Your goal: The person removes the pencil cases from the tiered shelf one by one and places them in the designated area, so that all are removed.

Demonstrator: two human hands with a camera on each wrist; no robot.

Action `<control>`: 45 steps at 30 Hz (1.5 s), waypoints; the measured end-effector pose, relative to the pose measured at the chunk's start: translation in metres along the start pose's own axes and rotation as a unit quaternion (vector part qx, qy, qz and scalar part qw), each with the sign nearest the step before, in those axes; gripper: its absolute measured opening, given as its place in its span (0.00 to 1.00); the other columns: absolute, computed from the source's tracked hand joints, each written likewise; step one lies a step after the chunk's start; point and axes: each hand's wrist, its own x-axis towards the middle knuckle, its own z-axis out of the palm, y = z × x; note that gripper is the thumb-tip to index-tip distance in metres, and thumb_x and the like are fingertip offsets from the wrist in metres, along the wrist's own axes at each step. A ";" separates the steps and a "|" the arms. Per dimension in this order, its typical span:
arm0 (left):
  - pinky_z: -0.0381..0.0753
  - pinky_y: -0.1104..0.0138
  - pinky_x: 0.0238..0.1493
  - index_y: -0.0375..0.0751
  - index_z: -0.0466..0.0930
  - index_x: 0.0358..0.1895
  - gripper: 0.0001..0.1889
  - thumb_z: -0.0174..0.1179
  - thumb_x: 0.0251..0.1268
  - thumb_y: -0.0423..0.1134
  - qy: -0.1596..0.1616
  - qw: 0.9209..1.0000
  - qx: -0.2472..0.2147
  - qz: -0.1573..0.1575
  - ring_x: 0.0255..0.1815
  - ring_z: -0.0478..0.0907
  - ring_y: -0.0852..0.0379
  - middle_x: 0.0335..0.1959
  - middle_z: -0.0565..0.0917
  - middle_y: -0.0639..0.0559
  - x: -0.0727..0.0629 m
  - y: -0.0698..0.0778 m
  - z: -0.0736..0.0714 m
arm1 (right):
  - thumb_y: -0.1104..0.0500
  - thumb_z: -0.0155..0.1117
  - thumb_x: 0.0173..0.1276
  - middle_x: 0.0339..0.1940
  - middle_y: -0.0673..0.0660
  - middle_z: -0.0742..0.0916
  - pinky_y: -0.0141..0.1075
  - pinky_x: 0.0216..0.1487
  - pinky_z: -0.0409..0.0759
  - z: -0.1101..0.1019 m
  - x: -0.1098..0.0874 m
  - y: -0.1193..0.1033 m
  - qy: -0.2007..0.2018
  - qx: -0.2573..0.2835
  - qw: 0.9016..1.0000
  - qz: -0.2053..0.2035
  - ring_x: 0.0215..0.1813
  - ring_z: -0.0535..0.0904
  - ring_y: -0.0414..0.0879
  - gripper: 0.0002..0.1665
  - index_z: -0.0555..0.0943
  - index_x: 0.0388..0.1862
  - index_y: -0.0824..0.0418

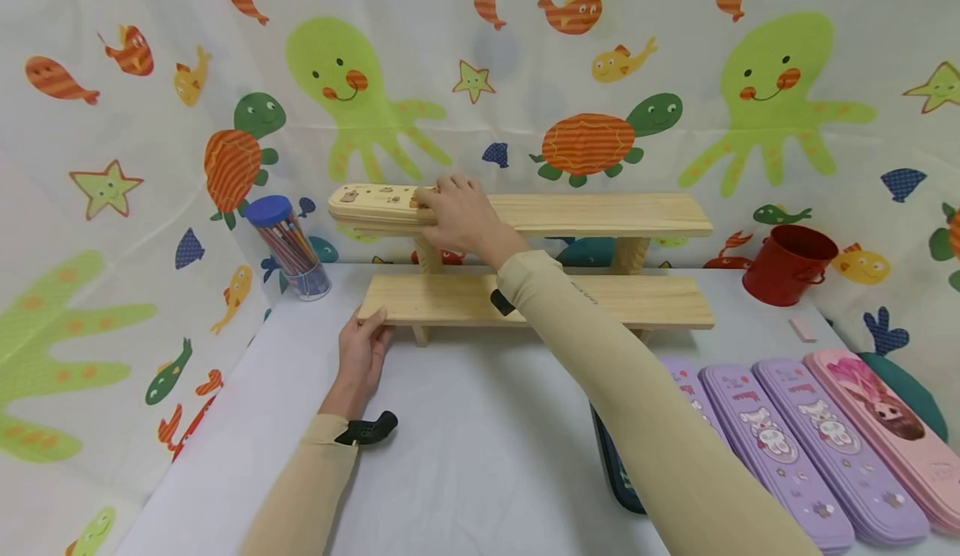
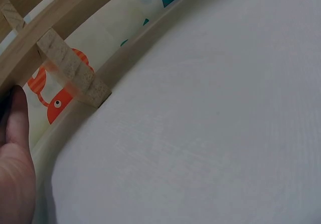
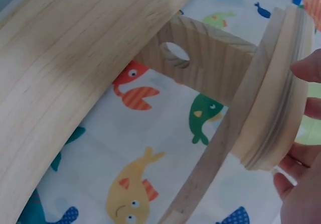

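A two-tier wooden shelf [image 1: 637,306] stands on the white table against the patterned cloth. On the left end of its top board lies a cream pencil case [image 1: 367,197] with small printed pictures. My right hand [image 1: 461,214] grips this case near its right end, and in the right wrist view the thumb and fingers [image 3: 303,169] reach round the case's edges [image 3: 276,98]. My left hand [image 1: 363,356] holds the front left corner of the lower board, its thumb at the edge. Part of the left hand [image 2: 17,169] shows beside the board in the left wrist view.
Several pencil cases, purple ones [image 1: 780,448] and a pink one [image 1: 915,448], lie at the right, with a dark case [image 1: 622,481] partly under my right sleeve. A red bucket [image 1: 787,264] and a small pink block [image 1: 802,328] are behind them. A blue-lidded pencil jar [image 1: 288,247] stands left.
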 end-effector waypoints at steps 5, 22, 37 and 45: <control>0.69 0.68 0.75 0.43 0.50 0.79 0.36 0.57 0.73 0.36 0.001 1.000 0.004 -0.002 0.77 0.63 0.54 0.79 0.59 0.45 0.000 0.002 0.002 | 0.46 0.55 0.70 0.54 0.56 0.76 0.50 0.61 0.71 -0.005 -0.001 -0.003 -0.008 0.035 0.999 0.012 0.55 0.70 0.52 0.20 0.72 0.57 0.49; 0.70 0.68 0.75 0.41 0.52 0.78 0.33 0.54 0.75 0.34 -0.009 1.000 0.010 0.005 0.76 0.65 0.53 0.78 0.61 0.44 0.002 0.003 0.005 | 0.52 0.58 0.64 0.40 0.54 0.72 0.37 0.36 0.65 -0.020 -0.018 0.011 -0.013 0.040 0.999 0.003 0.40 0.65 0.48 0.17 0.67 0.48 0.56; 0.70 0.67 0.75 0.42 0.50 0.79 0.34 0.54 0.75 0.35 -0.006 1.000 0.009 -0.001 0.76 0.64 0.53 0.79 0.60 0.44 0.002 0.001 -0.003 | 0.41 0.63 0.62 0.55 0.57 0.78 0.48 0.52 0.80 -0.024 -0.037 0.020 -0.054 0.019 0.998 0.025 0.52 0.72 0.51 0.39 0.65 0.69 0.51; 0.69 0.67 0.75 0.44 0.51 0.79 0.34 0.54 0.75 0.36 -0.012 1.000 0.021 0.006 0.76 0.64 0.54 0.79 0.60 0.45 -0.001 0.001 -0.006 | 0.42 0.68 0.61 0.59 0.59 0.76 0.53 0.56 0.80 -0.025 -0.051 0.019 -0.070 0.006 0.997 0.034 0.55 0.73 0.54 0.44 0.62 0.73 0.49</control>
